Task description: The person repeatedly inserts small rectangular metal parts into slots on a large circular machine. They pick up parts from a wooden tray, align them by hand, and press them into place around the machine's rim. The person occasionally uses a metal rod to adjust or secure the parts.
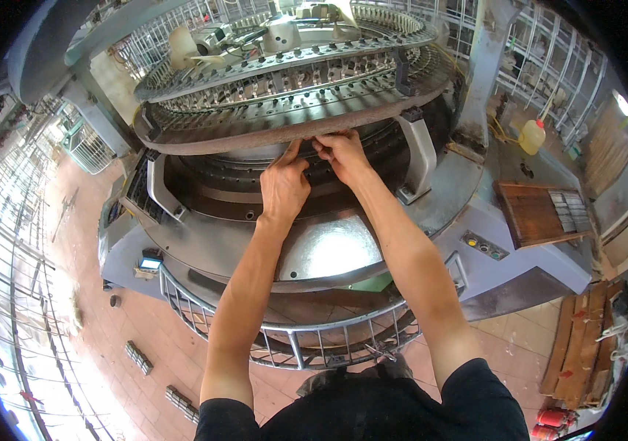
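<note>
Both arms reach forward to a large circular knitting machine, up to the lower edge of its brown-rimmed ring. My left hand is closed, its index finger pointing up to the ring's underside and the other fingers curled. Close beside it on the right, my right hand has thumb and fingers pressed together just under the same rim. The rim and the fingers hide whatever is between the fingertips. Below the hands lies the dark recessed cylinder bed, and nearer to me a shiny metal plate.
Metal brackets hold up the ring. A curved guard rail runs between me and the machine. At right are a wooden box, a control panel and a yellowish bottle. Dark slotted blocks lie on the tiled floor at left.
</note>
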`<state>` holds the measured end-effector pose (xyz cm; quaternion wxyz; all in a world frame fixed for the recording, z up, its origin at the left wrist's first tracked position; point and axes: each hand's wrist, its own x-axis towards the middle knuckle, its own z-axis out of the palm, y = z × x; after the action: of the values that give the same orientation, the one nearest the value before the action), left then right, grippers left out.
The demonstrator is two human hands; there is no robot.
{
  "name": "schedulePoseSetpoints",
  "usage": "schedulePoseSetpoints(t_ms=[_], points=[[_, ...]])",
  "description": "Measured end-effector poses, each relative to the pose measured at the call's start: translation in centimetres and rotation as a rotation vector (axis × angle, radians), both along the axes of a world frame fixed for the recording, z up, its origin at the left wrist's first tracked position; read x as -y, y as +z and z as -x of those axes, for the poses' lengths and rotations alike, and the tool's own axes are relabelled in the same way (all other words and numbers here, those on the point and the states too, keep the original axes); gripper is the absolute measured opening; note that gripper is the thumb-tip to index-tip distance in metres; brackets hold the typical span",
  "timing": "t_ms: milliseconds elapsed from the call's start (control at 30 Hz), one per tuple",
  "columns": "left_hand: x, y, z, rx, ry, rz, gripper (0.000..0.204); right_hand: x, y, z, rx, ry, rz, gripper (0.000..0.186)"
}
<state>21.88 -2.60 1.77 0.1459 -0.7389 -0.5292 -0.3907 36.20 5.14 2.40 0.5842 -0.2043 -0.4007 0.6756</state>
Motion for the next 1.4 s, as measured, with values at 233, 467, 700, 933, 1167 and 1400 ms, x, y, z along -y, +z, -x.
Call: schedulePoseSetpoints(t_ms=[233, 467, 700, 933, 1167, 1400], points=[[1.6, -0.7, 0.3, 0.037, -0.042, -0.044, 0.013, 0.1, 0.1, -0.4, -0.079, -0.124, 0.078, 0.003], [2.3, -2.3, 0.7, 0.109, -0.003, 0.007, 0.02, 0.9, -0.6, -0.1, 0.256, -0.168, 0.074, 0.013], [-1.7, -3.9, 3.6, 0.398, 0.359, 0.079, 0.033, 5.1, -2.3, 0.6, 0.959, -0.436, -0.441, 0.018], [-2.2, -4.6, 1.0, 0.366, 0.137, 0.226, 0.032, 6.6, -3.3, -1.3, 1.129, -0.433, -0.441, 0.02], [-1.3, -2.9, 4.3, 0.401, 0.186, 0.241, 0.042, 6.6, -3.8, -1.0, 1.139, -0.446, -0.573, 0.017], [-1.9, -2.5, 4.6, 0.456, 0.16, 0.189, 0.044, 5.9, -3.6, -0.3, 1.167, -0.41, -0.797, 0.013]])
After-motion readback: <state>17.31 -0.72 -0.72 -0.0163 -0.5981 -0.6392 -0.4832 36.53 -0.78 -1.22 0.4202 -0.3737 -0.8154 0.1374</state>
